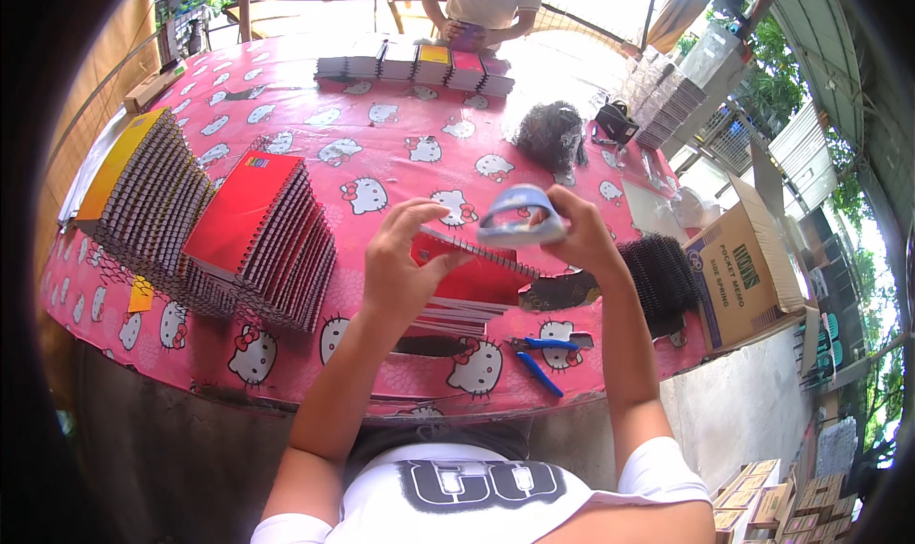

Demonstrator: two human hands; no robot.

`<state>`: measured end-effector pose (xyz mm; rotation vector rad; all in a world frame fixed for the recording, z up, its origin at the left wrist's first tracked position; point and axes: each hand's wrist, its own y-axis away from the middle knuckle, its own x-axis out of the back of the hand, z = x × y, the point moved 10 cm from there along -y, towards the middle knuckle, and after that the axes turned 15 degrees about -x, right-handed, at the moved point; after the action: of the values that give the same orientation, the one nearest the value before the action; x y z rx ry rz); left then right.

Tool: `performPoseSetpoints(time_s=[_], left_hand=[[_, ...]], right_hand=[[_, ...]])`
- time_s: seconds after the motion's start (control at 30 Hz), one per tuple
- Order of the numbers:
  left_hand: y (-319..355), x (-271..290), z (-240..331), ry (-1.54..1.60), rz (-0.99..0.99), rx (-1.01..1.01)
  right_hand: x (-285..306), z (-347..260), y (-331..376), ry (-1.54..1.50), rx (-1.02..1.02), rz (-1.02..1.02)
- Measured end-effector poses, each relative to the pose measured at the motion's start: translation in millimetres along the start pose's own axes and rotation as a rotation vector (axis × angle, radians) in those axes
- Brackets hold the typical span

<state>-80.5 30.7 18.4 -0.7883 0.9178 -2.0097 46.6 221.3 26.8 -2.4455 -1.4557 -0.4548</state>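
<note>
My left hand (pixel 405 263) pinches the near end of a small red notebook (pixel 491 257), its wire spiral edge turned upward. Above the notebook's other end, my right hand (pixel 579 228) grips a pale blue, D-shaped plastic handled tool (pixel 519 216); its underside is hidden, so I cannot tell whether it touches the spiral. Under the held notebook lie a red cover (pixel 467 289) and several white-edged page blocks (pixel 448 317). Blue-handled cutting pliers (pixel 539 356) rest on the table close to my body, their handles spread.
Tall stacks of yellow (pixel 143 163) and red (pixel 250 196) spiral notebooks stand at the left. Black spiral coils (pixel 660 285) lie by a cardboard box (pixel 748 263) at the right. Beyond the pink patterned table (pixel 315 196), another person (pixel 486 6) stands behind a notebook row (pixel 419 66).
</note>
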Motion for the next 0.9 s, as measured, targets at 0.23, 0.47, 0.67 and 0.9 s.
performPoseSetpoints(time_s=[0.23, 0.47, 0.67, 0.9], left_hand=[[28.1, -3.8, -35.7, 0.542, 0.181, 0.301], [32.6, -3.5, -45.5, 0.687, 0.191, 0.337], [40.3, -3.9, -53.3, 0.75, 0.181, 0.386], [25.9, -14.0, -40.3, 0.901, 0.158, 0.289]], right_hand=[[-10.2, -17.7, -20.2, 0.397, 0.062, 0.233], [-19.3, -17.9, -34.4, 0.364, 0.051, 0.237], [-16.8, -3.7, -19.9, 0.244, 0.028, 0.21], [83.5, 133.2, 55.9, 1.004, -0.591, 0.706]])
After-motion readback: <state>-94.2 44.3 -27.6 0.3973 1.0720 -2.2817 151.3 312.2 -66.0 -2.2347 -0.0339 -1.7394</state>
